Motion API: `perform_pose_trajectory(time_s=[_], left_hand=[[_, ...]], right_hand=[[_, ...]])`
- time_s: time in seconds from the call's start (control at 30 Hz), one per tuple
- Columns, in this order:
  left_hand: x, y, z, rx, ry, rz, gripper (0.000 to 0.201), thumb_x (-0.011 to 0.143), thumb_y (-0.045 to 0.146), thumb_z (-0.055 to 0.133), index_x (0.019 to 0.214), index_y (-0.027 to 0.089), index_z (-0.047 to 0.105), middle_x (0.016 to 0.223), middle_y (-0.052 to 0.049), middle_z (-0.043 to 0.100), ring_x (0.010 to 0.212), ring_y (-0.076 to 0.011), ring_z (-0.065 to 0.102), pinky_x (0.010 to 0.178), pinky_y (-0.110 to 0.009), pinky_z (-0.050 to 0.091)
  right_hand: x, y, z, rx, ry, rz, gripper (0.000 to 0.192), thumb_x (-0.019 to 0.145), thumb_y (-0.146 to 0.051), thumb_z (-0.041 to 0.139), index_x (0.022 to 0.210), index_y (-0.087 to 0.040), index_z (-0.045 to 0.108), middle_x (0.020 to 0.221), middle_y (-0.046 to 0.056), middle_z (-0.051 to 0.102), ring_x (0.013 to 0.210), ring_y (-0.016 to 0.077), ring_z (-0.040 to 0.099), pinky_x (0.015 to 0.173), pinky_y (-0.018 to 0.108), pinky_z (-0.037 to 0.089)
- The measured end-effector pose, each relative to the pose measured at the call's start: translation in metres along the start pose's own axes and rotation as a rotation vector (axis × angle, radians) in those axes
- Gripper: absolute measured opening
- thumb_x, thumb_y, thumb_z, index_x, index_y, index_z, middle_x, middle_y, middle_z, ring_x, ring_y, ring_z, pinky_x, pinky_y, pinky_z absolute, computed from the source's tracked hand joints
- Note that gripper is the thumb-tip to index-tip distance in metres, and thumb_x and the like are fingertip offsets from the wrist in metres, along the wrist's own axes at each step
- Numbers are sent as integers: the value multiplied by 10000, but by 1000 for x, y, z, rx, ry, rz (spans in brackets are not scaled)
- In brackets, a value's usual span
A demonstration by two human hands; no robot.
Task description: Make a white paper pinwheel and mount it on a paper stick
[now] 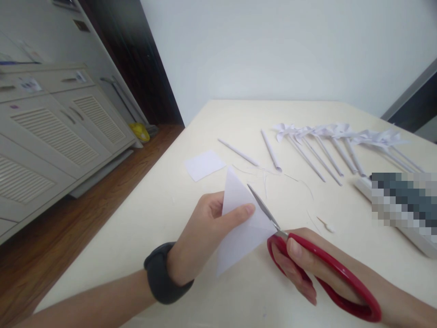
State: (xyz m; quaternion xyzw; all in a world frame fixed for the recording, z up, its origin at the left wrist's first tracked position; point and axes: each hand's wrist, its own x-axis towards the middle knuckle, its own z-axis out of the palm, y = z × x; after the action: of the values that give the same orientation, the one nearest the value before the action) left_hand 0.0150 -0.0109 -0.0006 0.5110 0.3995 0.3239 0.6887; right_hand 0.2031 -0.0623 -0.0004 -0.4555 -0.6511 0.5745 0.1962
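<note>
My left hand point(205, 232), with a black band on its wrist, pinches a folded white paper point(239, 237) held above the cream table point(143, 237). Red-handled scissors point(324, 269) are gripped in my right hand point(303, 269). Their metal blades point(262, 207) lie along the paper's right edge, tips pointing up and left.
A white paper square point(205, 165) lies beyond the hands. Two rolled paper sticks point(239, 152) and several white paper pinwheels point(327, 136) lie further back. Thin paper trimmings point(321, 221) are scattered to the right. A white box point(403, 209) sits at the right edge. Cabinets stand to the left.
</note>
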Motion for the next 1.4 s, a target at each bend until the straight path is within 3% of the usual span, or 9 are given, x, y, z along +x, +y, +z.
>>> perform_pose_trajectory(time_s=[0.37,0.63,0.83,1.07,1.4], left_hand=[[0,-2,1,14,16,20,175,782,319,563,804,153,613,813,-45,660,709,-185,594,660,-299,462],[-1,-1,1,5,13,23,180,782,314,564,826,150,625,824,-52,665,721,-189,598,654,-292,460],[0,-2,1,10,9,46,198,782,320,565,868,159,642,818,-39,670,718,-172,591,632,-264,455],[2,-1,0,-4,23,102,206,796,327,547,893,168,635,821,-26,666,725,-172,591,649,-266,455],[0,-1,3,27,26,105,201,792,277,552,922,159,650,858,-47,683,752,-190,603,673,-287,463]], right_hand=[[3,5,4,4,33,-42,556,851,-579,249,483,-176,354,488,4,458,508,121,469,618,266,374],[1,9,4,-70,25,-23,549,866,-548,251,477,-179,370,492,3,485,509,116,474,615,250,383],[2,10,2,-94,54,-12,530,860,-545,285,478,-184,354,409,-22,433,435,103,427,516,233,346],[0,4,2,-69,96,-7,515,847,-524,349,461,-184,344,429,-15,442,453,113,458,553,254,360],[1,2,-1,57,37,35,480,806,-553,402,497,-190,345,502,-13,415,520,131,482,661,280,418]])
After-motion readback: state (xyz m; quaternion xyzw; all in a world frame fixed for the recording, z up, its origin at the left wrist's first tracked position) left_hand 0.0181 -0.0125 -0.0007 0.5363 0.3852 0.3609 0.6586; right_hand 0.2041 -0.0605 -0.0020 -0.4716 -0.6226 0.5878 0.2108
